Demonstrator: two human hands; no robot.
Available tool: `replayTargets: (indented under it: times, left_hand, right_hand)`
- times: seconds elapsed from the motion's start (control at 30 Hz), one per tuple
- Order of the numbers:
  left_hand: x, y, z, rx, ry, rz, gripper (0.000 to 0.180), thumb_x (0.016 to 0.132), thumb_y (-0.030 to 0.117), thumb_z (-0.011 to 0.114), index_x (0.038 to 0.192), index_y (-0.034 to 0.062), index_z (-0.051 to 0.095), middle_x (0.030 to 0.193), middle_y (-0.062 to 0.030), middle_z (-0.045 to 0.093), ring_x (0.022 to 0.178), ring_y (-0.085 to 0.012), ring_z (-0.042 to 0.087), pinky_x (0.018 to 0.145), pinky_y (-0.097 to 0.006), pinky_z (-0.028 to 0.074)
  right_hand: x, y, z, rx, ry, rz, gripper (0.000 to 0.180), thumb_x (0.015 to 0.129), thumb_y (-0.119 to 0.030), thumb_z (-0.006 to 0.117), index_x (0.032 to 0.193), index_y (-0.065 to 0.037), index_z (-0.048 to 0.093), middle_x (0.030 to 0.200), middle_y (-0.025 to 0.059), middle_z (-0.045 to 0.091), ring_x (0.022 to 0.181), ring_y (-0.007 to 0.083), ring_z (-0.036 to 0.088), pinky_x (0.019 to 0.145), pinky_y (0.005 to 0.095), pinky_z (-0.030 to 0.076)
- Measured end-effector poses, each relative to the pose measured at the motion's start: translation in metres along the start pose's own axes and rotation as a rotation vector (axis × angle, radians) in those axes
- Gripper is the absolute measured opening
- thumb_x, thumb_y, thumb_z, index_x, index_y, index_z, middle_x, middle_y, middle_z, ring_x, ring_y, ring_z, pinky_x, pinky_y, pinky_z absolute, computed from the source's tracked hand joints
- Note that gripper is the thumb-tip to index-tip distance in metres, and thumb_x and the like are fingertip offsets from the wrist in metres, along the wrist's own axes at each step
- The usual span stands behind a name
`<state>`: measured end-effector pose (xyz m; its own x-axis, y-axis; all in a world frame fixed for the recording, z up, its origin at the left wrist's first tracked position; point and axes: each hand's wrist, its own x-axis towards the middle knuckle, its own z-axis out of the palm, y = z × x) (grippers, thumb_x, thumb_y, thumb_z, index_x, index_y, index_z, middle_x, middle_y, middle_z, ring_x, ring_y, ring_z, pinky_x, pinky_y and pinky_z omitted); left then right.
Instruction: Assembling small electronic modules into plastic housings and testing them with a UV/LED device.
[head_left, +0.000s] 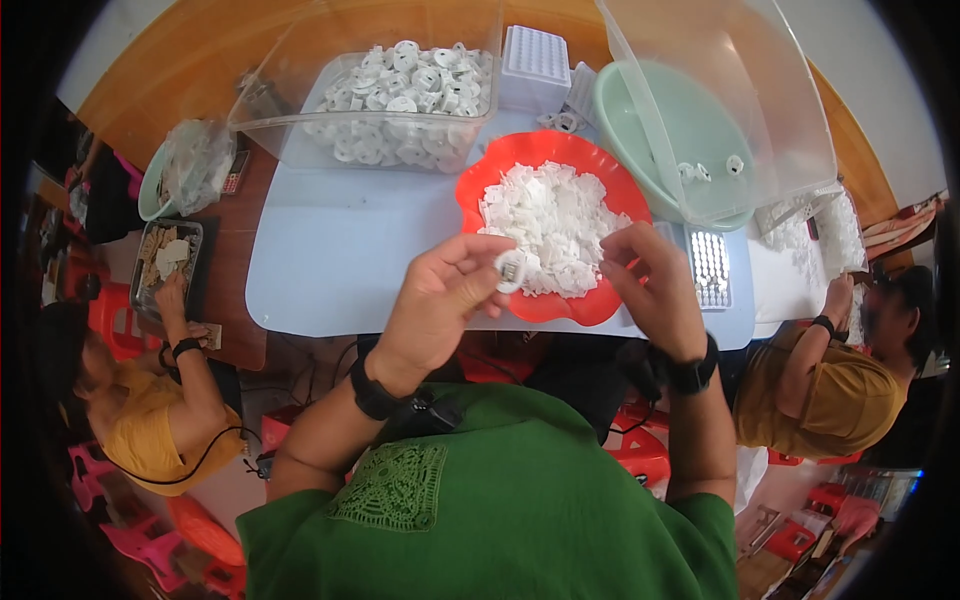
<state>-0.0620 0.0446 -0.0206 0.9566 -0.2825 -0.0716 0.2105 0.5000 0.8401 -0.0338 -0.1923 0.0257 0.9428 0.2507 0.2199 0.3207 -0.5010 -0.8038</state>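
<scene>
My left hand [440, 300] holds a small round white plastic part [511, 272] between thumb and fingers, just over the near left edge of a red scalloped bowl [480, 165]. A dark slot-like detail shows in the middle of the part. Heaped in the bowl are many thin, flat, whitish pieces [550, 225]. My right hand [655, 285] is at the bowl's right side, fingers curled and thumb and fingertips brought together at the edge of the heap. Whatever those fingertips pinch is too small to make out.
A clear bin [300, 140] full of similar round white parts stands at the back left. White trays [535, 65] stand behind the bowl. At right are a pale green basin [625, 110], a tilted clear bin [770, 120] and a tray of shiny round pieces [710, 270]. Co-workers sit on both sides.
</scene>
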Motion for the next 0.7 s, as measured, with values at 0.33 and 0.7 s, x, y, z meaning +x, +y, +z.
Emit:
replayTargets:
  times: [0.33,0.7]
  left_hand:
    - [-0.001,0.003,-0.024,-0.231,-0.037,-0.023,0.026,0.095,0.013,0.053,0.117,-0.0008,0.055,0.095,-0.0059,0.063,0.076,-0.011,0.06,0.066,-0.024,0.05]
    - [-0.003,-0.003,-0.027,-0.237,-0.011,-0.078,0.025,0.094,0.013,0.053,0.115,-0.0001,0.056,0.091,-0.0044,0.063,0.074,-0.0104,0.06,0.065,-0.023,0.05]
  right_hand:
    - [0.067,0.04,0.021,-0.525,-0.559,-0.151,0.018,0.072,-0.008,0.066,0.089,-0.003,0.062,0.076,0.0122,0.062,0.072,0.029,0.06,0.066,0.0384,0.047]
    - [0.079,0.037,0.043,-0.732,-0.688,-0.201,0.019,0.065,-0.008,0.065,0.084,-0.007,0.062,0.075,0.0127,0.061,0.074,0.0315,0.06,0.066,0.0408,0.047]
